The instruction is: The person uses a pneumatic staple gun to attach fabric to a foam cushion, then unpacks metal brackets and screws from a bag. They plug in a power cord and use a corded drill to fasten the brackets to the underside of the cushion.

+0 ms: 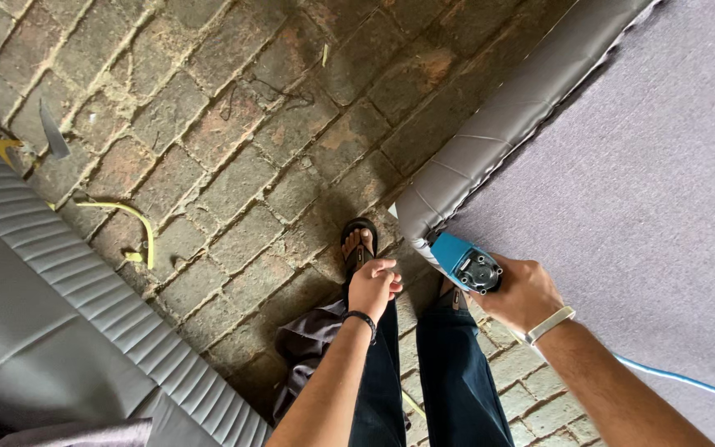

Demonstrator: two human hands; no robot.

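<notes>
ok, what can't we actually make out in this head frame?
- Head view: the working end of the blue power tool is hidden behind its own body and the grey padded edge.
- Right hand: its fingers wrap under the tool, out of sight.
- Left hand: fingers curled; whether they hold anything cannot be told.
- Blue cord is cut off by the right frame edge.
- Right foot: hidden by the tool and the trouser leg.

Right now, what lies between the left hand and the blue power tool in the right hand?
In the head view, only brick floor and the person's dark trouser legs show between the left hand and the blue power tool.
</notes>
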